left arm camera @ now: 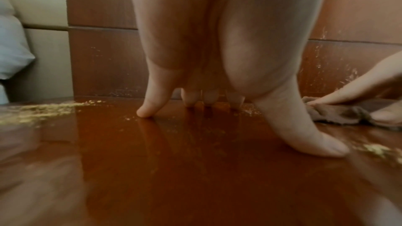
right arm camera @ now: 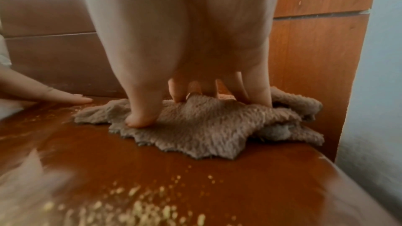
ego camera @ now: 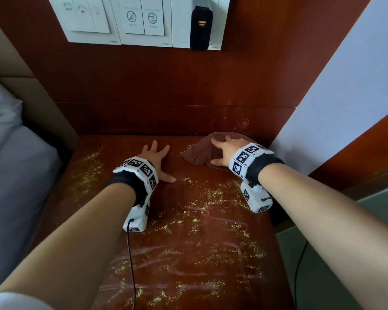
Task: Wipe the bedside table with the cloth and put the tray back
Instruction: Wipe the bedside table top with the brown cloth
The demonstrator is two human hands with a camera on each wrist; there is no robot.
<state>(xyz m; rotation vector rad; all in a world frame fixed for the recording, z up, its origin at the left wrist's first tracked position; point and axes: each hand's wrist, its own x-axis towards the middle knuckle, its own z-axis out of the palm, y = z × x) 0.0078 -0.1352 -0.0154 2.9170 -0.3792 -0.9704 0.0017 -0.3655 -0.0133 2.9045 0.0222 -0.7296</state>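
Wiping underway, early judging by the yellow-green crumbs scattered over most of the glossy red-brown wooden desk. Right hand lies spread, fingers straight, pressing the crumpled brown fuzzy cloth flat at the back right corner, just beside the white wall; likely the start point for a sweep. Left hand rests open on bare wood, fingertips down, apparently bracing (holds nothing). Cloth looks soft, napped, bunched in folds at its right edge. Tray not in view
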